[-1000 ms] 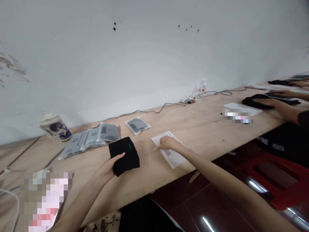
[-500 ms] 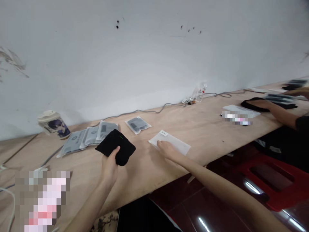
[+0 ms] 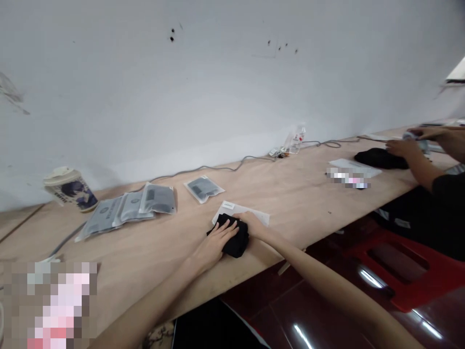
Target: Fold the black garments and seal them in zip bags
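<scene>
A folded black cloth [image 3: 234, 240] lies on the wooden table [image 3: 298, 189], partly over the near end of a clear flat plastic bag [image 3: 250, 212]. My left hand [image 3: 216, 238] rests on top of the cloth with its fingers stretched out flat. My right hand [image 3: 250, 224] touches the cloth's right side and the bag's edge, fingers curled; what it grips is hidden.
Several filled grey bags [image 3: 127, 208] lie at the left, one more [image 3: 203, 187] behind the cloth. A printed paper cup [image 3: 70, 188] stands by the wall. A grey cable [image 3: 218, 168] runs along the back. Another person's hands [image 3: 417, 143] handle black cloth at the far right. Red stool [image 3: 407, 261] below.
My left hand carried the black cloth from the left to the clear bag and laid it down there. My right hand drew the bag a little nearer and now meets the cloth.
</scene>
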